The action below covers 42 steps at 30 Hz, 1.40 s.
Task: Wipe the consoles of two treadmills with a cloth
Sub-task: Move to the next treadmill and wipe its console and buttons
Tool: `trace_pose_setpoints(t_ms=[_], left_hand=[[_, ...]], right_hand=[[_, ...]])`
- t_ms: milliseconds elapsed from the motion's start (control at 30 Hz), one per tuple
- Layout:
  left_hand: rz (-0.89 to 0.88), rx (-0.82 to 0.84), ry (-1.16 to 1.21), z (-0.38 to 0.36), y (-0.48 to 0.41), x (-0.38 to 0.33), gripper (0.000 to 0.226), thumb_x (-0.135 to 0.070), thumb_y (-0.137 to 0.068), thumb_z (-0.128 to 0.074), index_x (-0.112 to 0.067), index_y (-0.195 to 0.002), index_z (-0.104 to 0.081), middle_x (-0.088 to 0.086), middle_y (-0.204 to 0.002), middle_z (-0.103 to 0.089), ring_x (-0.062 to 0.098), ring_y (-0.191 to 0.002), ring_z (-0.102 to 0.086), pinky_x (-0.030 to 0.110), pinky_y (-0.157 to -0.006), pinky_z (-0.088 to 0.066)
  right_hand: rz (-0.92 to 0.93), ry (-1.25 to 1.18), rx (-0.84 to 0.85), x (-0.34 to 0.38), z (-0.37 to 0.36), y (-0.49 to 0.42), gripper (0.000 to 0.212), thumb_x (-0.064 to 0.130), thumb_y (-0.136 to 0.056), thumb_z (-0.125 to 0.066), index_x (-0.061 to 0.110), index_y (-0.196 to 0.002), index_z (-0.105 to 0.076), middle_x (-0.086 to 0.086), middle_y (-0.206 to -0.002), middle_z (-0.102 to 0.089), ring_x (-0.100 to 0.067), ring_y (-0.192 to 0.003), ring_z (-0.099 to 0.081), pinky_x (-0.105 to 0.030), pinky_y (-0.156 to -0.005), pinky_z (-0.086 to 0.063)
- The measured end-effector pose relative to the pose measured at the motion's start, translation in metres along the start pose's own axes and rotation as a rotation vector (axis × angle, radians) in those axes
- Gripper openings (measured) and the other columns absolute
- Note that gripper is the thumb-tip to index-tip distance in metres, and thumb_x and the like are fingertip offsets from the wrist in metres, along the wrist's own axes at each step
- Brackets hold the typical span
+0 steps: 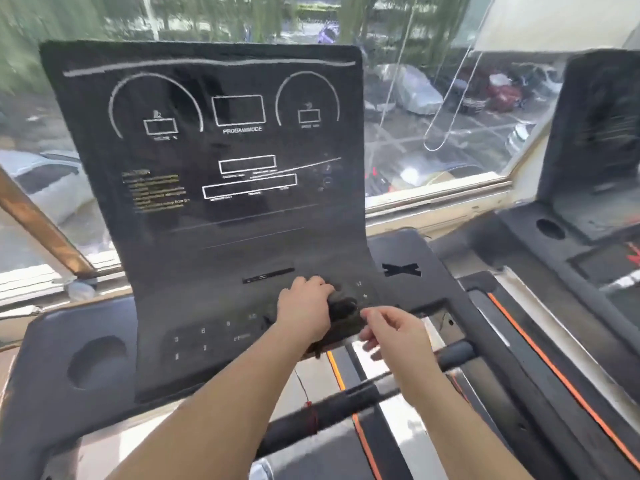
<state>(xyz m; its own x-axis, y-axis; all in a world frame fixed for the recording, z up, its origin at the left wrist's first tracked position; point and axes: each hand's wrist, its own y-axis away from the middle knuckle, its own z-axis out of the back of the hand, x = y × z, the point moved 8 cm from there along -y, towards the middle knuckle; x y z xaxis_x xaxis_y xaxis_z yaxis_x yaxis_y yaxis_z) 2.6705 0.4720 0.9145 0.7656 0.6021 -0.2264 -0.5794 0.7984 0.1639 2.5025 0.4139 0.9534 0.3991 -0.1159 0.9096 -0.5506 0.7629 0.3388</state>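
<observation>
A tall black treadmill console with white dial outlines and yellow caution text fills the middle of the head view. A dark cloth lies bunched on its lower right part, near the number keys. My left hand grips the cloth and presses it onto the panel. My right hand hovers just right of the cloth with fingers loosely curled, its fingertips at the cloth's edge. A second treadmill console stands at the far right, partly cut off and blurred.
A round cup holder sits in the left tray of the near console. A black handlebar crosses below my arms, with a thin red cord tied on it. Orange-striped belt edges run at lower right. A large window lies behind both consoles.
</observation>
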Motion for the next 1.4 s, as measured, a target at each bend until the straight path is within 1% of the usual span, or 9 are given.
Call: trace_pose_setpoints(t_ms=[167,267,367,467,600,733,967,1200,1400], left_hand=[[-0.104,0.008,0.065,-0.027,0.006,-0.104,0.041,-0.01,-0.087,-0.053,-0.033,-0.119,-0.063,-0.006,-0.123,-0.064,0.026,-0.118,-0.057,0.039,-0.088,-0.047],[-0.076,0.173,0.445,-0.056,0.037,-0.167,0.04,-0.011,-0.093,-0.052,-0.032,-0.124,-0.066,-0.001,-0.118,-0.071,0.024,-0.109,-0.065,0.029,-0.085,-0.047],[0.14,0.191,0.936,-0.07,0.084,-0.209,0.016,-0.02,-0.101,-0.055,-0.024,-0.109,-0.068,0.008,-0.103,-0.075,0.026,-0.09,-0.07,0.032,-0.077,-0.055],[0.271,0.448,1.54,-0.076,0.134,-0.274,0.019,-0.022,-0.102,-0.062,-0.01,-0.115,-0.07,0.024,-0.11,-0.075,0.042,-0.098,-0.074,0.051,-0.082,-0.062],[0.275,0.788,1.771,-0.079,0.183,-0.362,0.036,-0.028,-0.101,-0.057,-0.005,-0.124,-0.072,0.022,-0.124,-0.072,0.037,-0.112,-0.071,0.047,-0.092,-0.056],[0.231,0.958,1.659,-0.099,0.206,-0.425,0.039,-0.031,-0.101,-0.054,-0.007,-0.123,-0.074,0.019,-0.124,-0.073,0.034,-0.11,-0.073,0.044,-0.089,-0.056],[-0.055,1.007,1.261,-0.137,0.22,-0.503,0.028,-0.023,-0.094,-0.068,-0.009,-0.118,-0.073,0.014,-0.114,-0.077,0.026,-0.106,-0.075,0.034,-0.082,-0.06],[-0.174,1.196,1.057,-0.164,0.26,-0.574,0.027,-0.031,-0.1,-0.063,-0.015,-0.118,-0.075,0.004,-0.115,-0.078,0.022,-0.109,-0.074,0.042,-0.097,-0.053],[-0.05,1.324,1.047,-0.214,0.331,-0.643,0.033,-0.037,-0.103,-0.052,-0.023,-0.112,-0.08,0.006,-0.12,-0.077,0.025,-0.112,-0.073,0.046,-0.098,-0.051]], right_hand=[[-0.075,-0.136,-0.091,-0.05,0.111,0.028,0.019,0.013,-0.101,-0.059,0.006,-0.093,-0.075,-0.006,-0.066,-0.069,-0.019,-0.062,-0.059,-0.032,-0.058,-0.046],[-0.114,-0.173,-0.137,-0.08,0.171,0.05,0.018,0.018,-0.101,-0.061,0.012,-0.093,-0.076,-0.005,-0.072,-0.07,-0.016,-0.062,-0.061,-0.032,-0.059,-0.048],[-0.131,-0.212,-0.214,-0.107,0.23,0.074,0.013,0.029,-0.101,-0.062,0.021,-0.103,-0.073,-0.001,-0.088,-0.069,-0.012,-0.07,-0.062,-0.029,-0.063,-0.053],[-0.217,-0.214,-0.184,-0.135,0.276,0.1,0.027,0.044,-0.098,-0.064,0.023,-0.115,-0.068,0.006,-0.102,-0.07,-0.01,-0.085,-0.066,-0.028,-0.074,-0.057],[-0.306,-0.574,0.011,-0.158,0.304,0.139,0.044,0.049,-0.102,-0.057,0.015,-0.117,-0.079,-0.007,-0.118,-0.078,-0.031,-0.112,-0.073,-0.048,-0.104,-0.055],[-0.203,-0.704,-0.226,-0.179,0.359,0.175,0.036,0.034,-0.101,-0.062,0.012,-0.128,-0.07,-0.01,-0.121,-0.077,-0.032,-0.117,-0.072,-0.053,-0.107,-0.052],[-0.159,-0.578,-0.729,-0.215,0.436,0.238,0.014,0.023,-0.101,-0.067,0.019,-0.111,-0.075,0.001,-0.104,-0.081,-0.02,-0.102,-0.077,-0.043,-0.094,-0.062],[-0.213,-0.553,-0.933,-0.264,0.493,0.304,0.014,0.029,-0.102,-0.064,0.022,-0.107,-0.076,0.004,-0.104,-0.081,-0.015,-0.101,-0.076,-0.045,-0.094,-0.061],[-0.277,-0.545,-1.017,-0.315,0.557,0.376,0.027,0.044,-0.1,-0.064,0.02,-0.098,-0.076,-0.003,-0.101,-0.079,-0.025,-0.102,-0.075,-0.057,-0.095,-0.058]])
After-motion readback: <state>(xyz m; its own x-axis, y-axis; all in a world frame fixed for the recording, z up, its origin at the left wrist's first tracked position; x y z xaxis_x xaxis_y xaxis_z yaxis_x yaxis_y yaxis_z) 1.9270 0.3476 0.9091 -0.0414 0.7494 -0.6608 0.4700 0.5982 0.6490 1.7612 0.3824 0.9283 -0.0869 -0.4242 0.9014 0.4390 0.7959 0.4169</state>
